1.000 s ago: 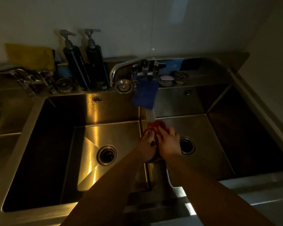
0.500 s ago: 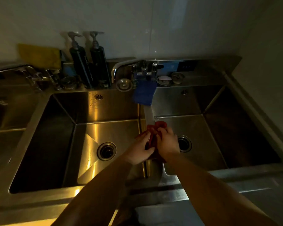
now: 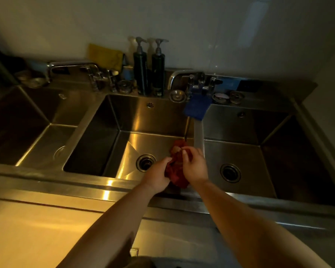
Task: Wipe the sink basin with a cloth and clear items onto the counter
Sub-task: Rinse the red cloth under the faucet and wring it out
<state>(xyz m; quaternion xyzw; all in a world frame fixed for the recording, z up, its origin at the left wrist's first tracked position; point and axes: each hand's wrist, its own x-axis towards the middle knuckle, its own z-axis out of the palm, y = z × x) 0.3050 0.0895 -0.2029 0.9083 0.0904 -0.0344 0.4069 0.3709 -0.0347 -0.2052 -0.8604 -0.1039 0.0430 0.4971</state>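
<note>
Change: a second ago both hands pressed the red cloth (image 3: 177,167) flat on the strip (image 3: 198,132) between two basins. Now it is bunched up between them, over the middle basin's (image 3: 162,117) right front corner.
Left hand (image 3: 159,175): fingers curled under the cloth, gripping it.
Right hand (image 3: 194,167): fingertips pinching its top.
Meaning: probably regathering or wringing; wiping seems unfinished.
Middle basin: only its drain (image 3: 145,163), nothing loose.
Right basin (image 3: 240,128): apparently bare too, though its far side is too dark to be sure.
Back ledge (image 3: 269,101): two pump bottles (image 3: 140,74), and a blue cloth (image 3: 196,108) hanging off the tap (image 3: 179,74).
</note>
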